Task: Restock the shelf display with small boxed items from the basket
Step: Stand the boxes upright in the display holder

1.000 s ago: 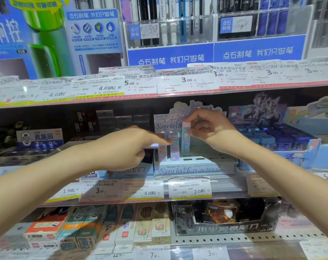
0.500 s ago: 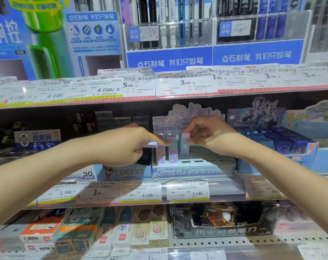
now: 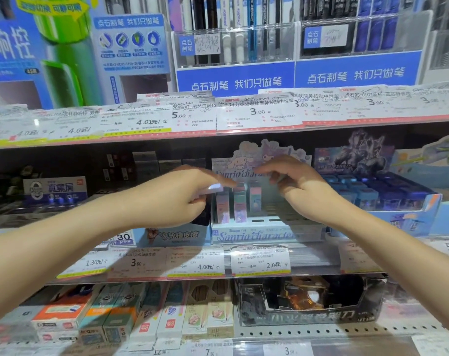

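Now the left hand (image 3: 177, 199) pinches a small pale lilac box (image 3: 210, 189) beside the pastel cardboard display tray (image 3: 264, 235); the right hand (image 3: 295, 183), loosely curled, seems empty; slotting it beside the standing boxes (image 3: 240, 205) comes next

Three small upright boxes (image 3: 239, 205) stand in the Sanrio display tray (image 3: 256, 236), at its left end; two hands reach just above it.
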Tool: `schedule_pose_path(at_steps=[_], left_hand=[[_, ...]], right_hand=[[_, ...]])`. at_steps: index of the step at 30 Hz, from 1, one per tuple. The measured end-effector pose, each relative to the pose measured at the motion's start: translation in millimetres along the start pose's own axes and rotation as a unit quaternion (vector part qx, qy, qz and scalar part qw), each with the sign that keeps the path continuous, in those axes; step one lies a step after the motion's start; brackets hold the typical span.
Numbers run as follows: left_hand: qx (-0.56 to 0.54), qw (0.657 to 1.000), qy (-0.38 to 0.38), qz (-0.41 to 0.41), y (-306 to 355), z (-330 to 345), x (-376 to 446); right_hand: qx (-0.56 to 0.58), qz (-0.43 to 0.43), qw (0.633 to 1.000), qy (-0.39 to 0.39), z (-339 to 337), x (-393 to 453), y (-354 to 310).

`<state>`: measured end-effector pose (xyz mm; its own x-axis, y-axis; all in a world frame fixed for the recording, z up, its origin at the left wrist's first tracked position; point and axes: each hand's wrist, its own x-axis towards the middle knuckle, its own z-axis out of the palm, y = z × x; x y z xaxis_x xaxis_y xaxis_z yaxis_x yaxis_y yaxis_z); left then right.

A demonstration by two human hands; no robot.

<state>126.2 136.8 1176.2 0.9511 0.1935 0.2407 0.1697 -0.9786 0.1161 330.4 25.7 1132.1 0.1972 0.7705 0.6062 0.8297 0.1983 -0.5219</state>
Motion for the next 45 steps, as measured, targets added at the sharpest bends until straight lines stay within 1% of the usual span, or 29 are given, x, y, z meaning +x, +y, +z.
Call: schedule_pose_path(at_steps=[2,3,4,5,6,7,10,14,16,18,20,22,24,25,26,27,28,29,30,31,32,34,37,41,45], left_hand=[[-0.048,0.997,0.054,0.005,2.9,2.2,-0.7],[-0.105,0.993,0.059,-0.004,6.2,3.4,0.1],[-0.183,0.982,0.034,-0.023,10.5,5.2,1.2],[-0.268,0.963,-0.001,-0.043,15.9,5.9,1.2],[-0.330,0.942,-0.029,-0.058,18.6,6.8,1.2],[-0.370,0.925,-0.053,-0.063,21.2,7.1,1.6],[-0.438,0.890,-0.109,-0.066,24.8,10.9,0.1],[-0.520,0.839,-0.140,-0.084,22.4,16.5,0.0],[-0.537,0.825,-0.153,-0.082,20.8,17.0,-0.2],[-0.552,0.812,-0.170,-0.085,19.3,16.3,0.2],[-0.552,0.810,-0.180,-0.086,17.6,13.8,-0.5],[-0.541,0.817,-0.177,-0.095,14.5,10.8,-1.8],[-0.521,0.832,-0.151,-0.117,12.6,7.9,-2.2],[-0.501,0.846,-0.126,-0.129,12.1,6.6,-1.8],[-0.467,0.869,-0.095,-0.136,11.9,5.2,-1.1],[-0.409,0.901,-0.063,-0.131,11.4,4.2,-0.4],[-0.322,0.940,-0.027,-0.109,9.9,4.1,0.6],[-0.213,0.975,0.003,-0.071,7.1,4.3,1.6],[-0.098,0.995,0.016,-0.031,4.0,5.4,1.9],[0.006,1.000,0.013,-0.009,1.1,6.6,0.6],[0.079,0.997,0.001,-0.006,-0.9,8.0,-0.5],[0.144,0.989,-0.020,-0.005,-0.5,10.3,-2.3],[0.175,0.984,-0.015,0.005,1.9,11.8,-1.3],[0.208,0.978,-0.007,-0.028,1.3,12.7,5.5],[0.160,0.986,-0.037,-0.028,-0.6,14.5,11.2]], right_hand=[[0.060,0.012,0.998,0.035,0.3,-4.8,-18.0],[0.086,0.005,0.995,0.039,1.0,-7.0,-28.4],[0.107,-0.008,0.994,0.036,2.3,-8.9,-38.7],[0.125,-0.021,0.991,0.030,3.6,-10.5,-48.6],[0.143,-0.028,0.989,0.023,5.1,-12.0,-57.9],[0.154,-0.032,0.987,0.015,6.3,-13.2,-64.9],[0.154,-0.046,0.987,0.001,10.1,-14.3,-73.8],[0.183,-0.018,0.983,-0.027,10.2,-13.0,-69.1],[0.208,0.002,0.977,-0.046,9.2,-13.6,-67.1],[0.211,0.016,0.976,-0.047,7.0,-13.5,-66.1],[0.218,0.025,0.975,-0.037,2.8,-12.2,-64.8],[0.226,0.029,0.973,-0.025,-2.3,-10.1,-62.0],[0.237,0.034,0.971,0.006,-7.7,-7.8,-56.8],[0.235,0.035,0.971,0.025,-10.5,-6.5,-53.3],[0.225,0.036,0.973,0.042,-12.9,-5.1,-49.8],[0.205,0.036,0.976,0.057,-14.9,-3.7,-46.0],[0.179,0.034,0.981,0.068,-16.6,-2.2,-41.7],[0.147,0.031,0.986,0.078,-18.2,-1.0,-37.8],[0.111,0.027,0.990,0.086,-19.0,0.1,-33.5],[0.077,0.022,0.993,0.090,-19.6,0.9,-29.9],[0.047,0.018,0.995,0.090,-19.4,1.8,-26.3],[0.002,0.012,0.997,0.078,-18.4,2.9,-20.9],[-0.046,0.003,0.997,0.056,-15.2,4.7,-17.6],[-0.085,-0.009,0.996,0.028,-10.0,7.2,-16.5],[-0.094,-0.017,0.995,0.017,-6.3,10.8,-16.0]])
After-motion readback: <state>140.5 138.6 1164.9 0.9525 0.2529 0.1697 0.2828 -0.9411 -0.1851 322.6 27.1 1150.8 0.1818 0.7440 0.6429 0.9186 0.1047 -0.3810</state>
